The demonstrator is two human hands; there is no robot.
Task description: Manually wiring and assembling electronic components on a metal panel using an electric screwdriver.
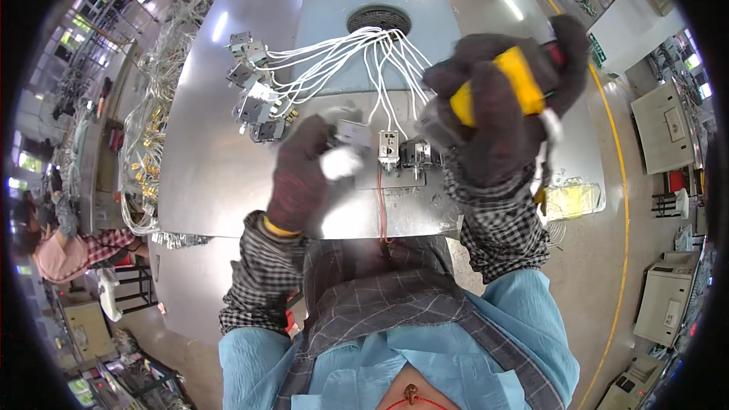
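Dark knitted gloves cover both my hands. My left hand (300,175) is closed on a small grey metal block (351,132), blurred by motion. My right hand (497,118) is wrapped round a yellow-and-black hand tool (520,80), raised over the right side of the table; its grey end is smeared and points toward the middle. Between the hands, a small silver metal box (389,149) sits at the fixture near the front edge, beside a dark clamp-like block (417,153). White wires (334,57) fan out from a round opening (379,21) in a pale blue panel.
Several grey metal blocks (258,102) on wire ends lie at the left of the metal table (205,175). Reddish cords (381,205) drop over its front edge. A yellow block (571,201) lies at the right corner. Another person (68,250) sits far left near hanging wire bundles (148,129).
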